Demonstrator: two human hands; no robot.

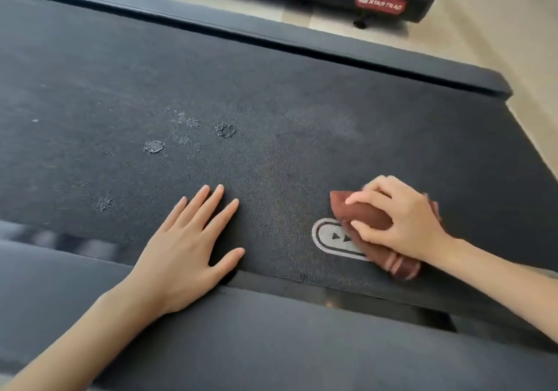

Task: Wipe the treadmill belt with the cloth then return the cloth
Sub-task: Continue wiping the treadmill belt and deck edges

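Observation:
The dark textured treadmill belt (271, 113) fills most of the head view and carries pale dusty spots left of centre. My right hand (401, 218) grips a bunched brown cloth (367, 214) with curled fingers and holds it down on the belt near the right end, partly over a white arrow mark (329, 236). My left hand (190, 245) lies flat on the belt with straight, spread fingers, its heel at the near side rail.
The grey near side rail (271, 345) runs under my forearms. The far side rail (332, 43) borders the belt. Beyond it a second treadmill (392, 1) with a red label stands on a light floor (498, 43).

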